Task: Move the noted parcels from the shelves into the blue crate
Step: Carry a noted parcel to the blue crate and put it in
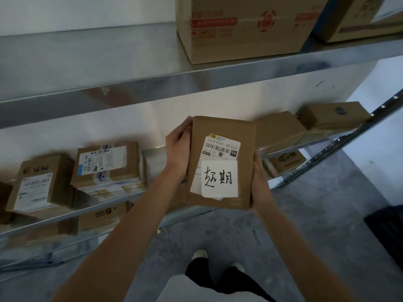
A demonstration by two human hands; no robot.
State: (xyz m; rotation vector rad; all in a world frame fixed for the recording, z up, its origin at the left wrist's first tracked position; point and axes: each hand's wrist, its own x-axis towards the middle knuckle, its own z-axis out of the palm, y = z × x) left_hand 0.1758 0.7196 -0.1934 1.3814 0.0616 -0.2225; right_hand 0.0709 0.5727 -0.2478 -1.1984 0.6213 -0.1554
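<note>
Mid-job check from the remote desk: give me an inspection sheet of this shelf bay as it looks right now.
Surface: grey metal shelf at hand height, bare behind the held parcel; another metal shelf above it.
Job's things: flat brown cardboard parcel with a barcode label and a white handwritten note, held in front of the shelf. Blue crate: nothing seen.
Clutter: labelled cardboard parcels at left, plain brown boxes at right, large carton with red tape on the upper shelf.
Grippers: left hand grips the parcel's left edge; right hand holds its lower right edge.
Cables: nothing seen.
Surroundings: white wall, grey concrete floor.
</note>
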